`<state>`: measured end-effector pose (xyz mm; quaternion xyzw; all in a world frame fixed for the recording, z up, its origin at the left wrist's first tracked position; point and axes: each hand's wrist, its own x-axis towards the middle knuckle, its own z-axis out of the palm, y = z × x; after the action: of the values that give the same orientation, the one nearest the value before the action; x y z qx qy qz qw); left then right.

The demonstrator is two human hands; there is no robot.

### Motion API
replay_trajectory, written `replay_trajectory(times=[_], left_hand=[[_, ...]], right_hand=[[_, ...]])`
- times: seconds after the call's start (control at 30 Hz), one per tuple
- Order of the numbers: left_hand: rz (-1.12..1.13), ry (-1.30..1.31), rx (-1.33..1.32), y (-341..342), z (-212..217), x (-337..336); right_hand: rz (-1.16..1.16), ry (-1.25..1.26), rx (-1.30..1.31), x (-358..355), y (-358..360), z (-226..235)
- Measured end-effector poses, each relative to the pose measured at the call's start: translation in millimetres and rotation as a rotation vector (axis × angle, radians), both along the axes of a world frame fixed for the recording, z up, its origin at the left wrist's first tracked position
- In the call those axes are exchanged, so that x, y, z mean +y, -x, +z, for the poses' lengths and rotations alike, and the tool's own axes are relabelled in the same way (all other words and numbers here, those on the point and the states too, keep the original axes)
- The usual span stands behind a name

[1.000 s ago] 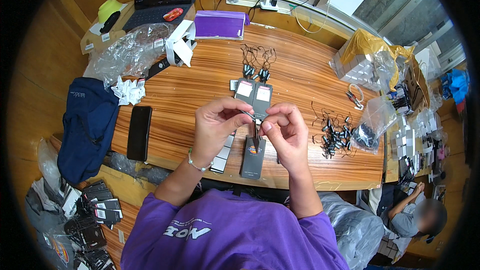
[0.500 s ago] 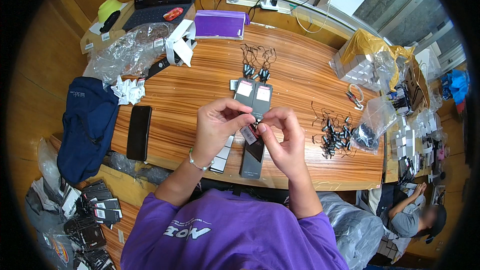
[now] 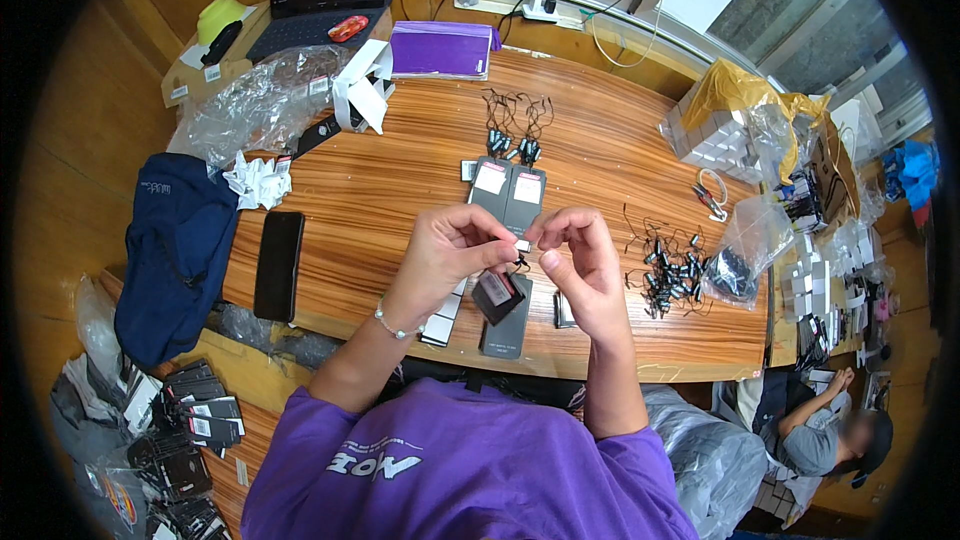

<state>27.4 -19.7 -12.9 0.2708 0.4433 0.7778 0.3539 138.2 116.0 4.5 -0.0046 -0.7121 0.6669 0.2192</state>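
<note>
Between the thumb and forefinger of my left hand (image 3: 455, 248), a thin black cord is pinched. From it a small black tag (image 3: 498, 295) with a pale label hangs, tilted, above the table. My right hand (image 3: 580, 262) is just to the right, its fingers bent, with thumb and forefinger apart and nothing visible between them. Below the hanging tag lies a long dark grey tag (image 3: 507, 330). Farther up, two dark grey tags (image 3: 522, 202) with white stickers lie side by side. Black cords with small metallic ends (image 3: 515, 145) spread above them.
A tangled pile of black cords (image 3: 672, 275) lies at the right, beside a clear plastic bag (image 3: 750, 245). To the left are a black phone (image 3: 278, 267) and a dark blue bag (image 3: 172, 250). A purple box (image 3: 440, 50) and laptop (image 3: 320, 10) stand at the back. Another person sits at lower right.
My right hand has moved slightly right, and its thumb and forefinger have parted. The black tag has swung lower and turned, still hanging from my left hand.
</note>
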Motion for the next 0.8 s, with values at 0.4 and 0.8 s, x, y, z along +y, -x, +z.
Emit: replay_trajectory(times=[0.4, 0.8], left_hand=[[-0.097, -0.009, -0.118, -10, -3, 8], [0.192, 0.114, 0.691, 17, -4, 32]], right_hand=[[0.21, 0.337, 0.189, -10, 8, -27], [0.118, 0.52, -0.13, -11, 15, -33]])
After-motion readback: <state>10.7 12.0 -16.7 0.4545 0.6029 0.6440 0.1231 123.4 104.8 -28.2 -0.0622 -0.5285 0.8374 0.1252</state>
